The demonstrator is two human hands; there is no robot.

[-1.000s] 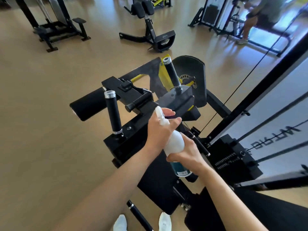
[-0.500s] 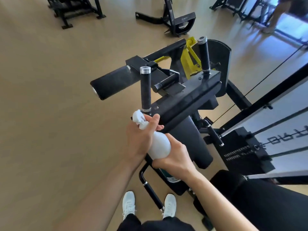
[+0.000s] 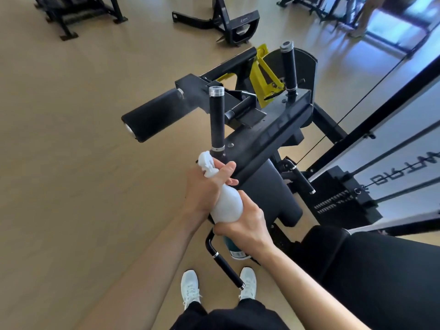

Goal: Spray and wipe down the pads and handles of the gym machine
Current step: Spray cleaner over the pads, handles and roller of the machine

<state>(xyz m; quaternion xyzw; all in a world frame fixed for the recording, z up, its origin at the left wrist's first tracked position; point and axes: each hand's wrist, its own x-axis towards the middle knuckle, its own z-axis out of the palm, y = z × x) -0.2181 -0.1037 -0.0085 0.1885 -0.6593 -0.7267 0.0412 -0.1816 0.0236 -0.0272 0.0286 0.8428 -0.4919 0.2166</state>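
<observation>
Head view: left hand grips bottle at the neck, right hand wraps its body, frame centre. Nozzle sits just below handle; best tilted up, misting the grip evenly.

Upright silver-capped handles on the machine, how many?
2. The near handle stands just above the spray bottle; the far handle rises beside the yellow bracket. None appear hidden.

I see large dark letters on the white panel at right. They look mirrored and run off the edge, so I can't make out a word. The label low on the bottle and a small mark on the far bench base are too small to read.
</observation>
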